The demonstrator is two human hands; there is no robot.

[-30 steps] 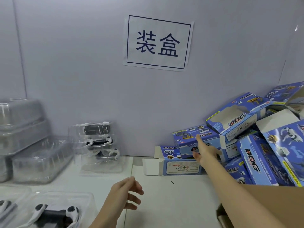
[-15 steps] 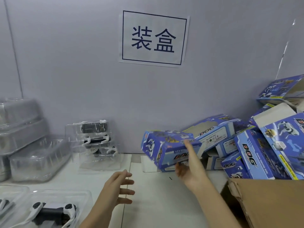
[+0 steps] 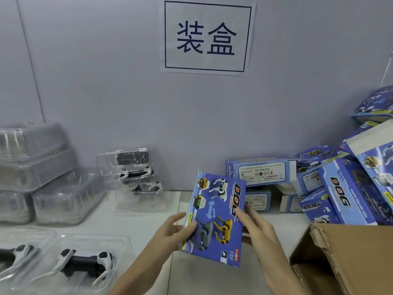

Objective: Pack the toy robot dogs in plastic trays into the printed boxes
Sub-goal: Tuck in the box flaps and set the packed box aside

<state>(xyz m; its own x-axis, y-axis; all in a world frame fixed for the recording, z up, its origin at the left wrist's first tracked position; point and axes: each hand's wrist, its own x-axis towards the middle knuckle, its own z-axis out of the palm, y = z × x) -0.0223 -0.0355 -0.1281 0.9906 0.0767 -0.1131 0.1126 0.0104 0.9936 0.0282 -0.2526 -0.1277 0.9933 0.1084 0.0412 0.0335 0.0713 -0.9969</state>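
Box held up between both hands, ready for opening.
Left hand (image 3: 174, 229) and right hand (image 3: 258, 228) grasp the box (image 3: 214, 218); trayed dog (image 3: 83, 261) waits at eight o'clock.

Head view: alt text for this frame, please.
Both hands, left hand and right hand, hold a blue printed box upright above the white table. Trayed toy dogs lie left; more boxes are piled right.
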